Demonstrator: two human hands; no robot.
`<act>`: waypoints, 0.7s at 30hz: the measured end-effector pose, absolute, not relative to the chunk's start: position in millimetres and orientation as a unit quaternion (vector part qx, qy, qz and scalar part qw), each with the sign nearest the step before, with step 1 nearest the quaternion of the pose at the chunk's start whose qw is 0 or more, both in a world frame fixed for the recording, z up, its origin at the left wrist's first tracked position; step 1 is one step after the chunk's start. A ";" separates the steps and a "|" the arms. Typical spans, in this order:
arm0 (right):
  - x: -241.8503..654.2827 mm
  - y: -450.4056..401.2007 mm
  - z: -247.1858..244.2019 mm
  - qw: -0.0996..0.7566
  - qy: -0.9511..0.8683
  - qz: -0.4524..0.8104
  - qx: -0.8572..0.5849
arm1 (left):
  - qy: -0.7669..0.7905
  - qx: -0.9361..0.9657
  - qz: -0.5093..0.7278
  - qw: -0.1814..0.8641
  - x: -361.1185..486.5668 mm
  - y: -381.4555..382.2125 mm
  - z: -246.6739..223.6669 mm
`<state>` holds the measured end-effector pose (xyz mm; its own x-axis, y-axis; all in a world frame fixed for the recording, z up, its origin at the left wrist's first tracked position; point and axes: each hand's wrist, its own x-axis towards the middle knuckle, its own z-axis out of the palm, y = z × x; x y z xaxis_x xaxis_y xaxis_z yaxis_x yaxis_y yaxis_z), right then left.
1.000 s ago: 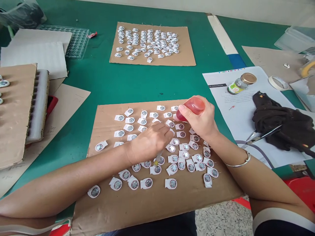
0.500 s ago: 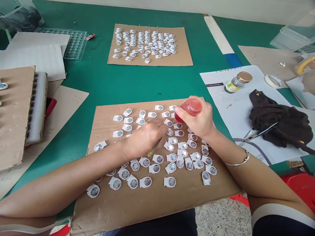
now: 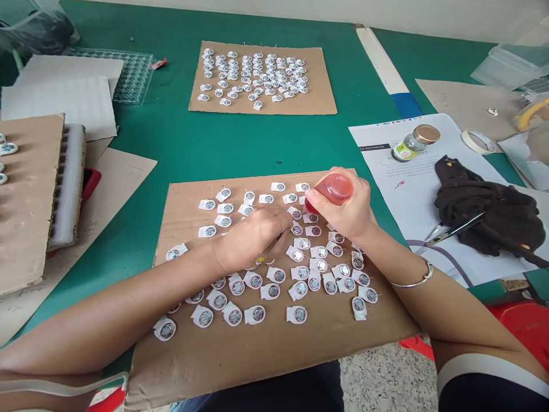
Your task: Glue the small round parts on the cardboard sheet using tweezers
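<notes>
My right hand [image 3: 349, 209] is wrapped round a red squeeze bottle [image 3: 335, 189], tilted with its lower end over the upper right of a cardboard sheet [image 3: 274, 355]. Beside it on the left, my left hand [image 3: 257, 237] is closed with its fingers bent down over the same sheet; whatever its fingertips hold is hidden. A small yellow spot shows under that hand. Several round metallic discs on white tabs [image 3: 297, 315] lie in loose rows around and below both hands.
A second cardboard sheet [image 3: 317, 103] with similar discs lies at the back. On the right are a glass jar [image 3: 414, 142], tape roll [image 3: 478, 142], black cloth [image 3: 484, 212] and tweezers [image 3: 457, 229]. Stacked cardboard [image 3: 30, 200] and a clear tray [image 3: 137, 80] stand left.
My left hand has shifted very slightly, and the yellow spot beneath it sits a little higher and further left. My right hand keeps its hold on the red bottle, almost unmoved.
</notes>
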<state>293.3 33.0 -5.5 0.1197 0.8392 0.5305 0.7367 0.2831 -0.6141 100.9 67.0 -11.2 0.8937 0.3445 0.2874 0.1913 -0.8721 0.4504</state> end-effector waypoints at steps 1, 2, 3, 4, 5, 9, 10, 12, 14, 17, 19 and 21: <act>293.3 32.8 -5.6 0.456 -0.657 0.059 -0.597 | 0.141 0.950 0.182 0.212 100.7 67.2 -11.0; 293.4 32.6 -5.9 0.459 -0.652 0.064 -0.600 | 0.143 0.949 0.181 0.213 100.5 67.3 -11.0; 293.5 32.5 -6.2 0.462 -0.646 0.068 -0.604 | 0.145 0.949 0.181 0.213 100.4 67.3 -10.9; 293.6 32.5 -6.6 0.465 -0.639 0.073 -0.608 | 0.147 0.949 0.181 0.213 100.3 67.3 -10.8; 293.7 32.5 -6.8 0.467 -0.634 0.077 -0.611 | 0.148 0.949 0.181 0.213 100.2 67.2 -10.7; 293.1 32.3 -6.6 0.468 -0.632 0.085 -0.611 | 0.149 0.948 0.177 0.219 100.6 67.1 -9.7; 292.8 32.2 -6.2 0.466 -0.635 0.085 -0.610 | 0.150 0.947 0.178 0.221 100.7 67.0 -9.4; 292.2 31.9 -5.5 0.462 -0.639 0.082 -0.609 | 0.154 0.946 0.177 0.225 100.8 66.8 -9.0; 291.9 31.6 -5.0 0.461 -0.641 0.076 -0.609 | 0.158 0.944 0.175 0.229 100.8 66.6 -9.1; 292.1 31.5 -4.4 0.460 -0.644 0.072 -0.607 | 0.161 0.943 0.174 0.233 100.5 66.2 -10.3; 292.3 31.3 -4.0 0.455 -0.650 0.070 -0.604 | 0.160 0.942 0.178 0.236 100.3 66.1 -11.5; 292.6 30.9 -3.8 0.447 -0.659 0.069 -0.601 | 0.160 0.940 0.184 0.240 100.1 66.4 -12.5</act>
<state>292.6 30.9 -3.8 0.1223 0.8533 0.5069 0.7300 0.2686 -0.6284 100.1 66.4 -12.5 0.8807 0.3895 0.2697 0.2124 -0.8335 0.5102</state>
